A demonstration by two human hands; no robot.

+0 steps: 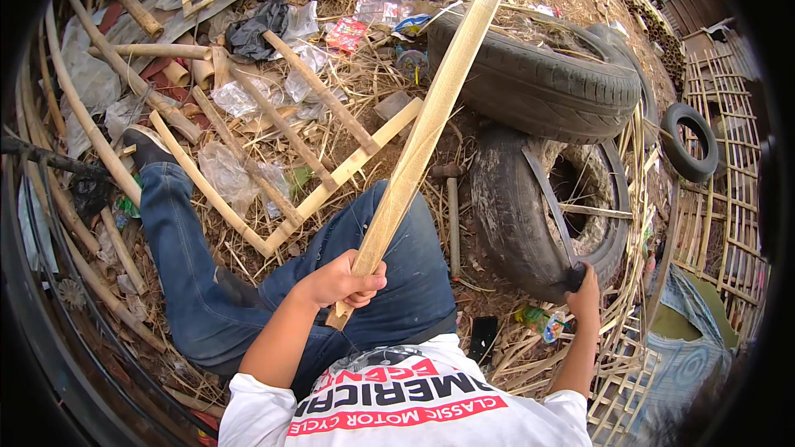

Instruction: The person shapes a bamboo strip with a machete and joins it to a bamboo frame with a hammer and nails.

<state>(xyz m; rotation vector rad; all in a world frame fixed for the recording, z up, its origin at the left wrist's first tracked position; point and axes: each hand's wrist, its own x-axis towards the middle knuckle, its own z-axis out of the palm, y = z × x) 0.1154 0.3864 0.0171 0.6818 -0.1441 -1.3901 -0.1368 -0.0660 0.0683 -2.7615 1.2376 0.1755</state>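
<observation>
My left hand [344, 290] is closed around the lower end of a long split bamboo slat [422, 136], which slants up and to the right over my thigh. On the right, my right hand [585, 294] is wrapped round the dark handle of a long-bladed knife [553, 203]. Its narrow blade points away from me, across the side of a worn tire [505, 215]. A bamboo frame [356, 170] with several crosspieces lies beyond my bent leg. Between that leg and the tire is a hammer [453, 223] on the ground.
A second tire [546, 87] rests behind the first, and a small tire [690, 142] stands farther right. Bamboo lattice panels [725, 199] line the right side. Bamboo poles [124, 74] and plastic litter [224, 178] cover the left. A colourful wrapper [540, 323] lies near my right hand.
</observation>
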